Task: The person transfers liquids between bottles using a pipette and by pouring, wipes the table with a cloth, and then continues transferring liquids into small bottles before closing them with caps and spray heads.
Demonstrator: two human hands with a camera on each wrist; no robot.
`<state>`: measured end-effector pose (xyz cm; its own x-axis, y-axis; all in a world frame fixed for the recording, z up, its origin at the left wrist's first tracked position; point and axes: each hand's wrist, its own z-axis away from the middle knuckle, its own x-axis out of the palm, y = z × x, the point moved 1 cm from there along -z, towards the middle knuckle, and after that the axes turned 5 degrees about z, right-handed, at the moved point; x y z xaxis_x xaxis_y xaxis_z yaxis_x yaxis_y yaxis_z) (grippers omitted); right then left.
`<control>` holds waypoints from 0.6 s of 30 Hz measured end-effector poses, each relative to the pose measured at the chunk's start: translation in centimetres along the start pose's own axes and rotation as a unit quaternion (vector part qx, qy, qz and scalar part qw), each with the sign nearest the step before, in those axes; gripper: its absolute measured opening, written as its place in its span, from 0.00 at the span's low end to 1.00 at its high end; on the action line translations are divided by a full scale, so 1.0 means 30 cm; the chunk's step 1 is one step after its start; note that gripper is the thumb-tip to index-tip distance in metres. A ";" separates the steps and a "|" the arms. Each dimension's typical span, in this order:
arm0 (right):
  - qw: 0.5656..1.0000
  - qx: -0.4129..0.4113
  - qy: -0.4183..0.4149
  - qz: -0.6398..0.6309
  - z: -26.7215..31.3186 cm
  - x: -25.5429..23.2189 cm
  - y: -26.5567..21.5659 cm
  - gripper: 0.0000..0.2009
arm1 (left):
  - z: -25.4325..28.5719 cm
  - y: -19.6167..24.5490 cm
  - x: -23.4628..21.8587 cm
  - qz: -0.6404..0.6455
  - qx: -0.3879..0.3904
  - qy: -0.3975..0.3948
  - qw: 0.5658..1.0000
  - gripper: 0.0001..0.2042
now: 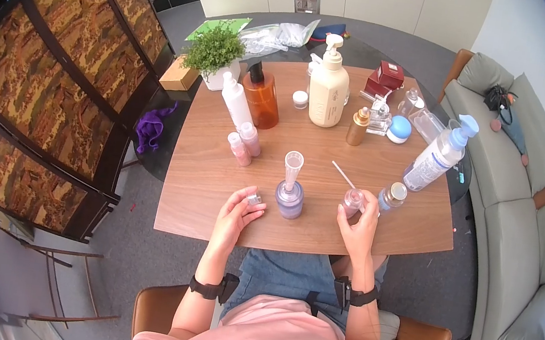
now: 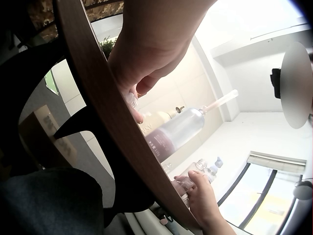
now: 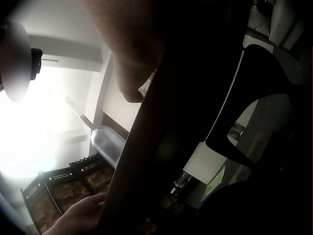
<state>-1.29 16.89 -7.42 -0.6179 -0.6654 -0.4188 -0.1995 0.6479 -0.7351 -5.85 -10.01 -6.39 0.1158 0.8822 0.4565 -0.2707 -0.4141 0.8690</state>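
In the head view my left hand (image 1: 233, 218) rests at the table's front edge, fingers and thumb around a small clear and silver cap (image 1: 254, 200). My right hand (image 1: 359, 228) grips a small clear bottle (image 1: 352, 201) with pinkish contents. A thin white stick (image 1: 343, 174) slants from that bottle's mouth towards the back left. Between the hands stands a bottle of purple liquid (image 1: 289, 202), upright, with a clear funnel (image 1: 293, 166) in its neck. The left wrist view shows this bottle (image 2: 172, 134) too, beyond the left fingers. A gold-capped jar (image 1: 393, 195) stands right beside my right hand.
Two small pink bottles (image 1: 245, 144) stand left of centre. Behind are an amber pump bottle (image 1: 262, 100), a cream pump bottle (image 1: 327, 91), a gold bottle (image 1: 358, 126) and a potted plant (image 1: 215, 56). A blue-topped pump bottle (image 1: 434, 157) stands at the right edge.
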 end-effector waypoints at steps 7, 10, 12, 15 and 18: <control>1.000 0.004 0.001 0.001 -0.001 -0.002 -0.006 0.25 | -0.001 -0.001 -0.001 -0.004 0.002 0.002 1.000 0.18; 1.000 0.003 0.000 0.003 0.000 -0.002 -0.003 0.25 | -0.001 0.000 0.001 -0.005 0.004 0.003 1.000 0.18; 1.000 -0.001 0.000 0.005 0.000 -0.001 0.001 0.25 | -0.002 -0.002 -0.002 -0.001 0.003 0.003 1.000 0.18; 1.000 0.002 0.001 -0.001 0.000 0.001 0.003 0.25 | -0.003 -0.003 -0.003 0.001 0.002 0.003 1.000 0.18; 1.000 0.003 0.000 0.001 0.000 0.001 0.001 0.25 | -0.003 -0.004 -0.005 0.003 0.003 0.002 1.000 0.18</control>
<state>-1.31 16.90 -7.47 -0.6188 -0.6640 -0.4198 -0.1939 0.6470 -0.7375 -5.93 -10.06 -6.57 0.1099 0.8807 0.4608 -0.2662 -0.4206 0.8673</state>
